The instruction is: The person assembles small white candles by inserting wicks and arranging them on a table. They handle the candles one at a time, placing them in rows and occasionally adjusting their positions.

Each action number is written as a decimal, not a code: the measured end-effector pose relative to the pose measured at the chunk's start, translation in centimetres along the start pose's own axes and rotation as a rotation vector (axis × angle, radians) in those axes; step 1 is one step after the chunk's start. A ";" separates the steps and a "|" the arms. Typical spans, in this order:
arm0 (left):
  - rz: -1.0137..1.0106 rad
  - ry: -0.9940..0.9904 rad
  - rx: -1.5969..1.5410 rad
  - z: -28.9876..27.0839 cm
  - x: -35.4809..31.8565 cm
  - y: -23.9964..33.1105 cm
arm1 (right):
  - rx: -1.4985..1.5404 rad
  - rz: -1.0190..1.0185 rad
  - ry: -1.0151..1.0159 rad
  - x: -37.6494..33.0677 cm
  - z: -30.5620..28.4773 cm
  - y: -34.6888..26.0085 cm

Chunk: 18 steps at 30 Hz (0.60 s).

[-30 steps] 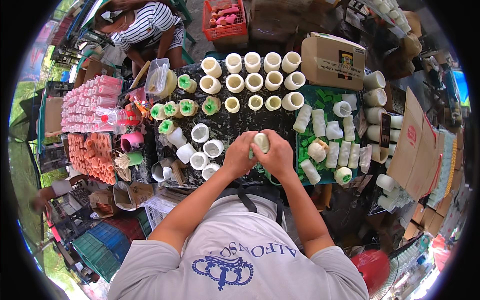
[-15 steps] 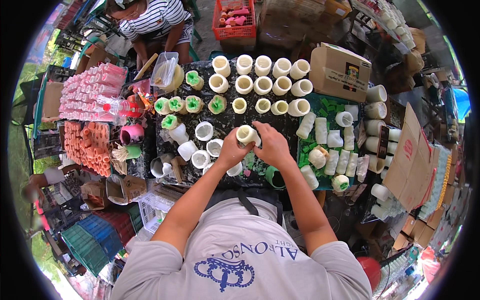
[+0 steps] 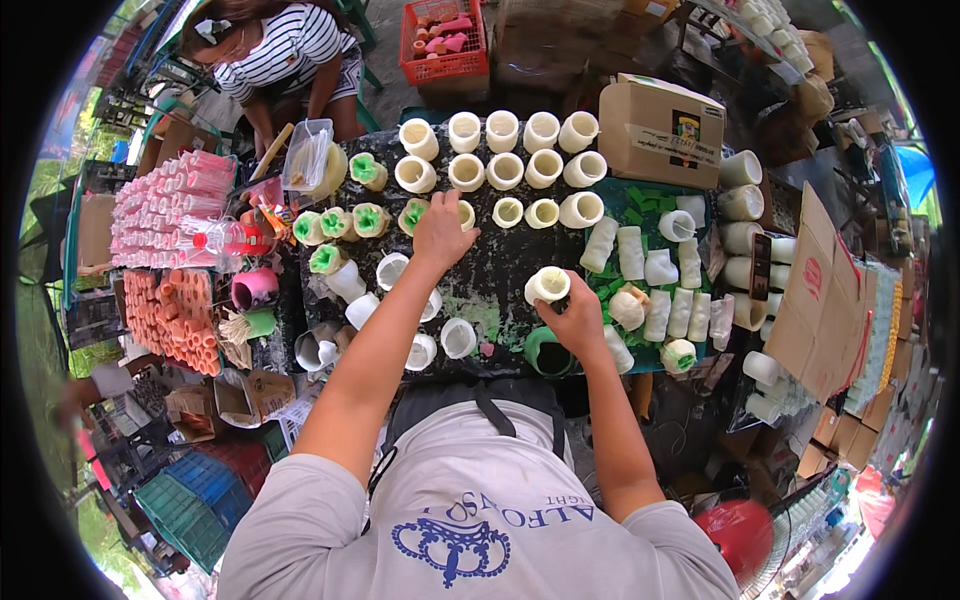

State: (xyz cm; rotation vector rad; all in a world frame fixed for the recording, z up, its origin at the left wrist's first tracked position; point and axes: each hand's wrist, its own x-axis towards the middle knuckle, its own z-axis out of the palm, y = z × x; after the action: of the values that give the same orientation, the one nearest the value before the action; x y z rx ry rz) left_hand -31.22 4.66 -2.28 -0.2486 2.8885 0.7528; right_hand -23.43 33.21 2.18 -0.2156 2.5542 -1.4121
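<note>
My right hand (image 3: 580, 320) holds a cream, hollow wax-like cup (image 3: 546, 286) above the near right part of the dark table, its opening facing up. My left hand (image 3: 443, 238) reaches to the front row, fingers and thumb around a smaller cream cup (image 3: 466, 215) that they partly cover. Beyond it stand rows of similar cream cups (image 3: 504, 171). Left of my left hand are cups with green scalloped insides (image 3: 370, 220). White hollow cups (image 3: 459, 338) stand or lie near my left forearm, which hides some of them.
A green container (image 3: 549, 352) sits below my right hand. White cylinders (image 3: 657, 315) and green pieces lie on a green tray at right, before a cardboard box (image 3: 662, 135). Pink (image 3: 165, 210) and orange (image 3: 165, 315) pieces are stacked at left. A person in stripes (image 3: 290, 55) sits across.
My hands have separated. The left moved forward and left to a cup in the front row; the right moved right, keeping the cream cup. The view has shifted slightly.
</note>
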 end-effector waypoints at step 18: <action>0.064 -0.029 0.029 3.4 2.0 -0.4 | 0.042 0.055 0.073 -3.1 -1.4 2.1</action>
State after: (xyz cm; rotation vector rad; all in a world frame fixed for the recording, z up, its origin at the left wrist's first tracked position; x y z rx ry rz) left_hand -32.73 5.73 -5.75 -0.1419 2.8896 0.7173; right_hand -20.80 36.16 1.44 -0.0874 2.5643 -1.4775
